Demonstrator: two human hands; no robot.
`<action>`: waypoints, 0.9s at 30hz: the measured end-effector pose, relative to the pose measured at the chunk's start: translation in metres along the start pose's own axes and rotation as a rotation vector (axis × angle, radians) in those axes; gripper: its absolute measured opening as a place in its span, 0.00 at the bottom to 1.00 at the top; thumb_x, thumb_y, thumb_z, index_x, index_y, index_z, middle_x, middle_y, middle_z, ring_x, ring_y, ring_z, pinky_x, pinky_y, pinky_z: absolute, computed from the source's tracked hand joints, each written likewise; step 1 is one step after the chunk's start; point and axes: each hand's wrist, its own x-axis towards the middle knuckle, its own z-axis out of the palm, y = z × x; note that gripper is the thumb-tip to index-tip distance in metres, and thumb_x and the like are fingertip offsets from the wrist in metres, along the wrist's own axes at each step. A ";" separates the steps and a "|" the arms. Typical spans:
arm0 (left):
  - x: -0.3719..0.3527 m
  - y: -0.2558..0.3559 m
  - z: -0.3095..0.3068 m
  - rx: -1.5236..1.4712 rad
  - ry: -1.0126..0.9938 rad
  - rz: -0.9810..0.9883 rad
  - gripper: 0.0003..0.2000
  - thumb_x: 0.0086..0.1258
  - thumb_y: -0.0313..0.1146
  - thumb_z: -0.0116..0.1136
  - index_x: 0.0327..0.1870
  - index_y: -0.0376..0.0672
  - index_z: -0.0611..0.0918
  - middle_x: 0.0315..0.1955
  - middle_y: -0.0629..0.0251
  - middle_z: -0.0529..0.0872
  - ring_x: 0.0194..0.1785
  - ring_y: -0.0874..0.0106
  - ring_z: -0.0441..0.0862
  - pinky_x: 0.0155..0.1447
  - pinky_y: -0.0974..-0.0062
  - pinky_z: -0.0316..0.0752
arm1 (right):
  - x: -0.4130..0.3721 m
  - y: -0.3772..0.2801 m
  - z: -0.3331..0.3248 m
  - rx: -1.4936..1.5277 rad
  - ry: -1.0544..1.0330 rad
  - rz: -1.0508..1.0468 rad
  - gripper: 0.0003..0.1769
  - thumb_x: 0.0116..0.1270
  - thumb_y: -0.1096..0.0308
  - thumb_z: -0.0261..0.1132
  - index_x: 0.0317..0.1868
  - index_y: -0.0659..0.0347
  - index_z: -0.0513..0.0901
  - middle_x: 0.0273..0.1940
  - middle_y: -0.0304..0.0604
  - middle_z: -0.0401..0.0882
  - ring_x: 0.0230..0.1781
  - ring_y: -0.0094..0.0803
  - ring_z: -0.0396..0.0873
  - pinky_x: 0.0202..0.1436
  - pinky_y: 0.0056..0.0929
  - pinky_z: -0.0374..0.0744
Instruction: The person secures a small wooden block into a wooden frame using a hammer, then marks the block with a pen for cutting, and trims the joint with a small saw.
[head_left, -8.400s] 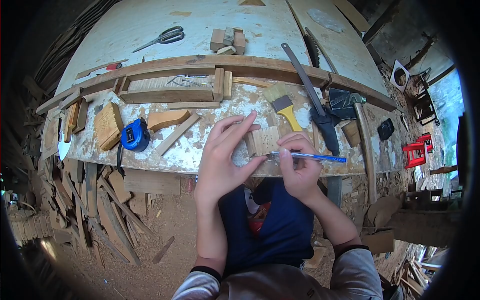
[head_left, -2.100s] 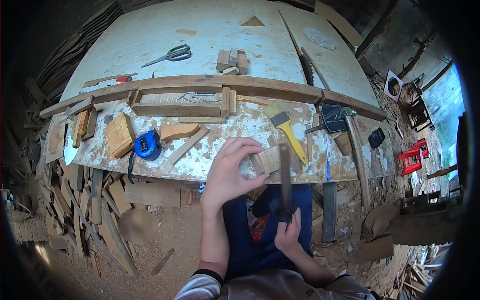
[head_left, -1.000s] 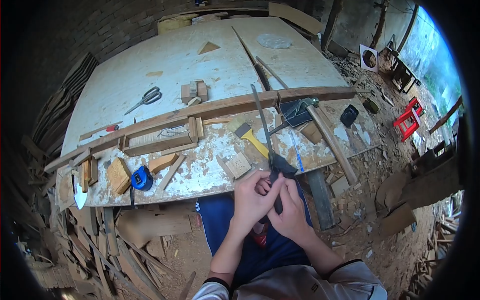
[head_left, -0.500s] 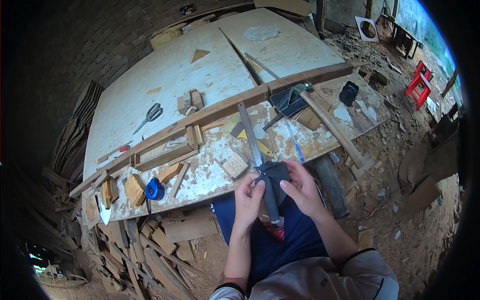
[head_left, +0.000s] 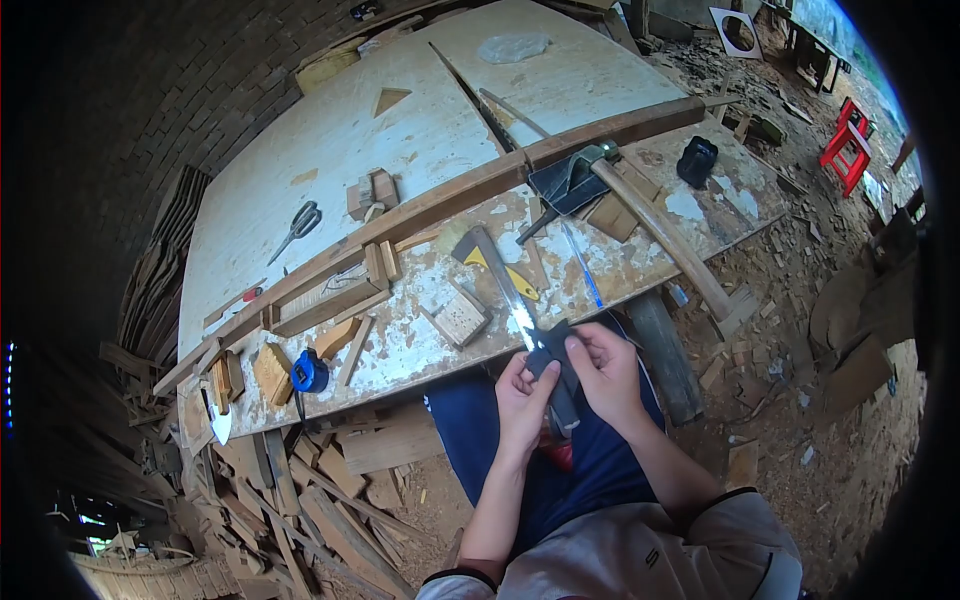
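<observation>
From my remote seat I see both hands low in the centre of the frame, over the lap in blue trousers, just off the near edge of the paint-spattered wooden desk (head_left: 420, 352). The left hand (head_left: 522, 398) and the right hand (head_left: 607, 372) are both closed on a long flat metal tool with a handle wrapped in dark cloth (head_left: 520, 322). The left fingers pinch the cloth from the left. The right fingers curl over it from the right, with the thumb on top. The tool's bare metal length runs up and to the left from the hands, lying across the desk edge.

Its far end reaches the yellow-handled paintbrush (head_left: 497, 264). A small square wooden block (head_left: 460, 318) lies on the desk just left of the metal. A thin blue pen (head_left: 581, 268) lies to its right. Further right, a hammer with a long wooden handle (head_left: 662, 238) slants across the desk.

At the left of the desk sits a blue tape measure (head_left: 310, 371). Higher up lie grey scissors (head_left: 297, 219) and a cluster of small wood offcuts (head_left: 369, 192).
</observation>
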 end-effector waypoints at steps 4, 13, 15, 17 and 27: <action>0.003 -0.016 -0.005 -0.058 0.042 0.028 0.07 0.85 0.22 0.63 0.58 0.35 0.82 0.47 0.64 0.94 0.47 0.84 0.89 0.51 0.85 0.82 | 0.002 0.009 -0.010 0.039 0.089 0.015 0.05 0.88 0.74 0.61 0.53 0.67 0.81 0.38 0.32 0.84 0.36 0.12 0.78 0.39 0.17 0.75; 0.007 -0.022 0.014 0.179 0.237 0.235 0.05 0.85 0.22 0.62 0.55 0.36 0.80 0.42 0.70 0.91 0.40 0.89 0.85 0.43 0.89 0.76 | -0.016 0.003 -0.016 0.101 0.185 -0.046 0.06 0.90 0.71 0.60 0.54 0.64 0.80 0.40 0.30 0.79 0.39 0.12 0.70 0.42 0.18 0.70; 0.005 -0.018 0.016 0.190 0.236 0.209 0.05 0.85 0.23 0.63 0.55 0.36 0.80 0.42 0.70 0.91 0.39 0.88 0.85 0.41 0.89 0.76 | -0.017 0.001 -0.017 0.094 0.192 -0.095 0.06 0.90 0.70 0.60 0.54 0.64 0.80 0.40 0.30 0.78 0.39 0.12 0.70 0.42 0.18 0.70; 0.003 -0.013 0.018 0.208 0.238 0.170 0.05 0.85 0.23 0.63 0.55 0.36 0.80 0.41 0.70 0.91 0.38 0.88 0.86 0.40 0.87 0.78 | -0.019 0.000 -0.016 0.088 0.196 -0.132 0.06 0.90 0.70 0.60 0.54 0.65 0.80 0.41 0.31 0.79 0.40 0.12 0.72 0.44 0.18 0.72; 0.005 -0.007 0.004 -0.087 0.065 0.060 0.08 0.83 0.19 0.60 0.57 0.36 0.81 0.45 0.65 0.92 0.43 0.80 0.90 0.43 0.79 0.86 | -0.042 -0.043 -0.008 -0.273 -0.157 -0.376 0.08 0.65 0.83 0.73 0.45 0.69 0.87 0.46 0.51 0.92 0.44 0.44 0.91 0.50 0.37 0.87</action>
